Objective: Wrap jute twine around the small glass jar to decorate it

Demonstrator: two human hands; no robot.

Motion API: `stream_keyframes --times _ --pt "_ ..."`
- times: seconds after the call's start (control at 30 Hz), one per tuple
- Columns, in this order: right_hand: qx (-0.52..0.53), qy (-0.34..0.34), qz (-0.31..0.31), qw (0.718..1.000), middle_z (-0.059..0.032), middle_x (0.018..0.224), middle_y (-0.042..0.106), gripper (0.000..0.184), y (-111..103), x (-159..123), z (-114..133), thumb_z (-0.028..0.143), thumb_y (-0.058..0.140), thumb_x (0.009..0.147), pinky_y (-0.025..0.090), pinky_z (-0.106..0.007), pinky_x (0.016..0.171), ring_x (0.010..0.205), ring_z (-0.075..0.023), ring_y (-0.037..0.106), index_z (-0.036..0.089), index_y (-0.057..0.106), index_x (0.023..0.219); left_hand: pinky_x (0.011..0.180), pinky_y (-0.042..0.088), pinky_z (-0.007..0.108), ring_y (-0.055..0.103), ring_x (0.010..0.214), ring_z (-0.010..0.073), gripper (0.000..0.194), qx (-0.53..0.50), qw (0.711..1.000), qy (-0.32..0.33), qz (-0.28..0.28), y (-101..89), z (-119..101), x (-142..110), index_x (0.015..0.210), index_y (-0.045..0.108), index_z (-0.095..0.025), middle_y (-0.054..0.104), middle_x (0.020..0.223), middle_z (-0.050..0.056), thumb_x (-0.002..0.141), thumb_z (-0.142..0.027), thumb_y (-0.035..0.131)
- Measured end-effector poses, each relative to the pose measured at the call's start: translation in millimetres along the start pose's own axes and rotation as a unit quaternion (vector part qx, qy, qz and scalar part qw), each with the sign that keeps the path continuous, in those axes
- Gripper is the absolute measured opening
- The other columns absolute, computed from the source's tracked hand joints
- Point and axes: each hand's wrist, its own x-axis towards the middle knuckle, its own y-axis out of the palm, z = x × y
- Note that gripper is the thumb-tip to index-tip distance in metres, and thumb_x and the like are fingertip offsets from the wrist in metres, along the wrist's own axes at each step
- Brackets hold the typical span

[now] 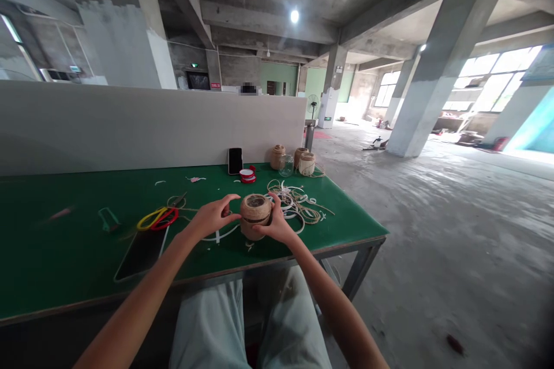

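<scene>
A round twine-wrapped jar with a dark open top stands on the green tabletop. My right hand curls around its right side and front, shut on it. My left hand is at its left side, with the thumb against it and the index finger raised near the rim. Whether it grips the jar or a strand, I cannot tell. Behind the jar lies a loose tangle of jute twine and white cord, close to my right hand.
Pliers with red and yellow handles and a dark tablet lie left of my hands. A phone, red-and-white tape and twine-wrapped jars stand against a grey divider. The table edge crosses above my knees.
</scene>
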Motion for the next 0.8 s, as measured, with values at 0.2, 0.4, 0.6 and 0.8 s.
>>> stream_keyframes --times 0.2,0.4,0.6,0.8 --pt "0.079 0.019 0.039 0.996 -0.0083 0.129 0.046 0.1 -7.5 6.1 -5.9 0.026 0.078 0.057 0.024 -0.047 0.109 0.126 -0.0277 0.041 0.027 0.018 0.136 0.054 0.031 0.022 0.053 0.062 0.0152 0.055 0.012 1.0 0.01 0.001 3.4 5.6 -0.5 0.133 0.042 -0.027 0.054 0.068 -0.002 0.086 -0.056 0.041" --pt "0.135 -0.004 0.073 0.988 -0.0095 0.127 0.048 0.094 -7.9 7.9 -4.7 0.022 0.075 0.06 0.03 -0.045 0.107 0.122 -0.0252 0.048 0.025 0.016 0.134 0.056 0.033 0.022 0.055 0.066 0.0161 0.054 0.015 1.0 0.017 -0.009 3.5 2.1 -1.3 0.134 0.044 -0.027 0.059 0.071 0.0 0.088 -0.055 0.04" --pt "0.163 -0.019 0.098 0.982 -0.0106 0.129 0.048 0.092 -9.7 9.1 -1.6 0.027 0.072 0.063 0.031 -0.044 0.107 0.122 -0.0239 0.048 0.024 0.013 0.133 0.056 0.033 0.021 0.056 0.066 0.0162 0.053 0.016 1.0 0.022 -0.01 4.5 1.5 0.9 0.135 0.043 -0.028 0.062 0.076 0.001 0.089 -0.052 0.04" --pt "-0.062 0.034 -0.047 0.996 -0.0143 0.141 0.033 0.118 4.5 -11.6 0.5 0.041 0.082 0.05 0.019 -0.053 0.11 0.134 -0.0346 0.03 0.023 0.009 0.142 0.054 0.032 0.021 0.054 0.062 0.0159 0.051 0.018 0.999 0.022 -0.016 6.1 0.5 3.2 0.133 0.046 -0.026 0.056 0.065 -0.001 0.089 -0.051 0.04"
